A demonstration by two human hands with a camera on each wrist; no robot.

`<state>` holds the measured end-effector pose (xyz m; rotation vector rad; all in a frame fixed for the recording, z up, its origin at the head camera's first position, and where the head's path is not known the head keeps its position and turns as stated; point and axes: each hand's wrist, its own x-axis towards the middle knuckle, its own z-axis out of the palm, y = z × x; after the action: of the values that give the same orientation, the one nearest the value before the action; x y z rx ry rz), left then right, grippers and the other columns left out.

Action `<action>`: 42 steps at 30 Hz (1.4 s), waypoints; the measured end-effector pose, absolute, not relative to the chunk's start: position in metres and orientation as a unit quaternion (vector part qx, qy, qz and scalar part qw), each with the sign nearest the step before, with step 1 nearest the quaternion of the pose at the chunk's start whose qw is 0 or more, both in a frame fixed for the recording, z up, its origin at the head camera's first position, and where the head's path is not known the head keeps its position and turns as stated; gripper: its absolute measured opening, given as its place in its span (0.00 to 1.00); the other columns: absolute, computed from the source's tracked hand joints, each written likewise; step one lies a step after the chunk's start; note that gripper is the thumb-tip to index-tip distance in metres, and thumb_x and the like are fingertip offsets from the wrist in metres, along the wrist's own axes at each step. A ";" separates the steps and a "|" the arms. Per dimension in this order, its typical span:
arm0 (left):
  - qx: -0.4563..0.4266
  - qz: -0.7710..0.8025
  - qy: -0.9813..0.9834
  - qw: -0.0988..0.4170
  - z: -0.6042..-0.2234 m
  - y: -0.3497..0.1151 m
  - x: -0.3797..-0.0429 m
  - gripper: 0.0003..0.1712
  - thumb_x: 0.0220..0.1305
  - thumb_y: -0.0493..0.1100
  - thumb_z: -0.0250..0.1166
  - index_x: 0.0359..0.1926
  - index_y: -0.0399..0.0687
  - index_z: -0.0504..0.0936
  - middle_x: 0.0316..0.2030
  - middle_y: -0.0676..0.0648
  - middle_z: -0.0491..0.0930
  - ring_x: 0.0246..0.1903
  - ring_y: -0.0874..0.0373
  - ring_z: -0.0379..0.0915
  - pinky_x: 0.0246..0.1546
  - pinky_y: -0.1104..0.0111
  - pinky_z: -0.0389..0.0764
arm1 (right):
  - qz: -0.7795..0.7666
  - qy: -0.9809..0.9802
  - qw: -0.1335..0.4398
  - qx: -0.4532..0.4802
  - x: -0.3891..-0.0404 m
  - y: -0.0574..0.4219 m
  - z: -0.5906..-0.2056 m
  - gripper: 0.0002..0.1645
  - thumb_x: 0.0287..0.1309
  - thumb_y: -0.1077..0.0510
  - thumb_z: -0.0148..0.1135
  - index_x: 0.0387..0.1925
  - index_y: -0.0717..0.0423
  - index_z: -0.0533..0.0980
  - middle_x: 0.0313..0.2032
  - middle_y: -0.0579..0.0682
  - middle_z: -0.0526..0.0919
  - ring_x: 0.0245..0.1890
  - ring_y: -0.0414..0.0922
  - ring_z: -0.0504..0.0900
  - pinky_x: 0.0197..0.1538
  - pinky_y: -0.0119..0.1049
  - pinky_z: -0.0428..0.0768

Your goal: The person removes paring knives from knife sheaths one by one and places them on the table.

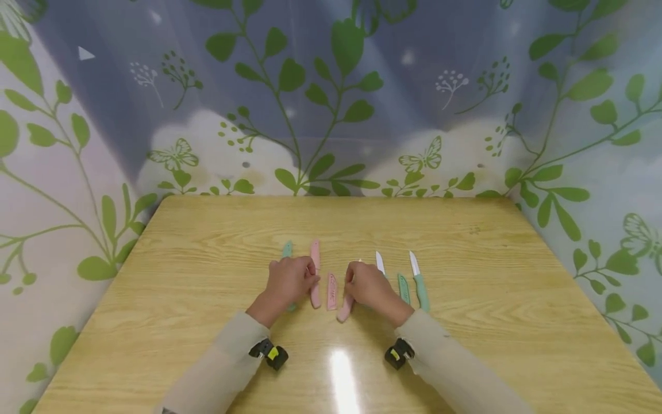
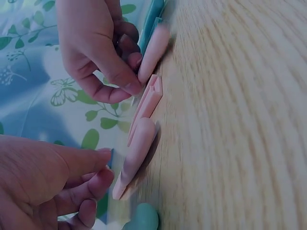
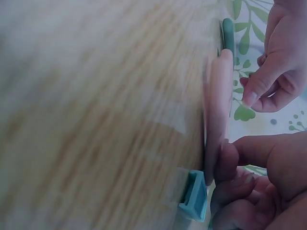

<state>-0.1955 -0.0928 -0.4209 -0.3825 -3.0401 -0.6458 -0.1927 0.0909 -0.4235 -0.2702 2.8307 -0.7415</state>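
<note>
Both my hands reach over the desk (image 1: 476, 333), near each other without touching: the right hand (image 1: 373, 286) pinches a bare pink knife (image 1: 345, 311) between thumb and fingers, while the left hand (image 1: 291, 280) is loosely curled, gripping nothing, its fingertips just beside a sheathed pink knife (image 1: 315, 298). Whether they brush it, I cannot tell. Leafy patterned cloth (image 1: 289, 115) hangs beyond the desk's far edge and along its left and right edges. Pale wood-grained, the desk carries everything in one row, roughly midway between its left and right edges and well in from the far one. Beige sleeves (image 1: 455, 368) cover my forearms, with a small black device (image 1: 397, 354) at each wrist. Nearest the desk's left edge lies a sheathed green knife (image 1: 288, 248), partly hidden by my left hand; the sheathed pink knife is next to it, its narrow end towards the far edge. Nearest the right edge lies a bare green knife (image 1: 420, 290), blade pointing to the far edge. Another white blade (image 1: 380, 261) shows beyond my right hand, which hides its handle. Smallest are two loose sheaths: a pink sheath (image 1: 332, 292) between the two pink knives, and a green sheath (image 1: 404, 287) just left of the bare green knife.
</note>
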 end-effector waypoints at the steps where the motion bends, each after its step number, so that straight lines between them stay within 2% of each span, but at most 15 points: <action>1: -0.122 -0.207 -0.971 0.003 -0.421 -0.093 -0.196 0.12 0.58 0.47 0.69 0.23 0.53 0.76 0.12 0.55 0.72 0.21 0.56 0.65 0.31 0.60 0.61 | -0.253 0.958 0.099 -0.091 -0.194 0.091 -0.423 0.03 0.54 0.65 0.59 0.27 0.57 0.74 0.18 0.48 0.77 0.17 0.42 0.73 0.18 0.31 0.68; 9: -0.107 -0.218 -0.970 -0.012 -0.418 -0.092 -0.198 0.11 0.57 0.46 0.69 0.24 0.52 0.76 0.13 0.54 0.72 0.21 0.56 0.65 0.33 0.59 0.60 | -0.236 0.959 0.085 -0.132 -0.196 0.095 -0.423 0.08 0.54 0.65 0.60 0.22 0.54 0.72 0.17 0.47 0.76 0.20 0.43 0.72 0.24 0.35 0.69; 21: -0.103 -0.224 -0.969 -0.011 -0.415 -0.094 -0.200 0.11 0.57 0.46 0.69 0.24 0.52 0.76 0.13 0.54 0.72 0.20 0.56 0.66 0.33 0.59 0.59 | -0.235 0.959 0.107 -0.115 -0.198 0.094 -0.421 0.10 0.58 0.63 0.60 0.22 0.54 0.72 0.16 0.47 0.77 0.22 0.44 0.73 0.26 0.36 0.71; 25: -0.101 -0.214 -0.972 -0.002 -0.415 -0.093 -0.202 0.12 0.59 0.49 0.68 0.23 0.53 0.76 0.14 0.54 0.74 0.22 0.55 0.68 0.34 0.57 0.61 | -0.254 0.955 0.100 -0.112 -0.197 0.095 -0.418 0.10 0.57 0.61 0.62 0.21 0.54 0.73 0.17 0.47 0.77 0.20 0.43 0.71 0.23 0.35 0.69; 30: -0.090 -0.184 -0.979 0.009 -0.413 -0.092 -0.211 0.16 0.60 0.53 0.65 0.22 0.52 0.76 0.17 0.53 0.75 0.25 0.52 0.71 0.37 0.52 0.64 | -0.295 0.943 0.083 -0.132 -0.194 0.090 -0.411 0.13 0.56 0.59 0.64 0.19 0.54 0.73 0.13 0.46 0.73 0.14 0.40 0.69 0.18 0.31 0.65; 34: -0.077 -0.174 -0.982 0.000 -0.409 -0.091 -0.217 0.17 0.60 0.54 0.65 0.21 0.52 0.75 0.17 0.52 0.75 0.25 0.52 0.70 0.39 0.51 0.63 | -0.297 0.938 0.081 -0.158 -0.191 0.076 -0.409 0.13 0.57 0.58 0.64 0.19 0.55 0.74 0.14 0.45 0.73 0.13 0.38 0.67 0.17 0.29 0.63; 39: -0.067 -0.172 -0.983 -0.010 -0.410 -0.090 -0.223 0.19 0.60 0.54 0.65 0.18 0.51 0.75 0.17 0.51 0.75 0.25 0.52 0.69 0.40 0.49 0.64 | -0.304 0.933 0.098 -0.167 -0.191 0.060 -0.411 0.14 0.58 0.58 0.64 0.19 0.56 0.74 0.14 0.49 0.80 0.14 0.41 0.75 0.18 0.29 0.66; 42: -0.063 -0.173 -0.983 -0.012 -0.413 -0.089 -0.226 0.21 0.60 0.54 0.65 0.16 0.50 0.74 0.17 0.50 0.75 0.25 0.51 0.69 0.41 0.49 0.64 | -0.311 0.930 0.117 -0.157 -0.190 0.052 -0.414 0.16 0.57 0.58 0.62 0.15 0.55 0.74 0.10 0.49 0.78 0.11 0.42 0.77 0.14 0.28 0.66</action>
<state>-0.2265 -0.0892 -0.4128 -0.2002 -3.1118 -0.5470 -0.1902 0.0523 -0.4139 -0.4594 2.7217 -0.9096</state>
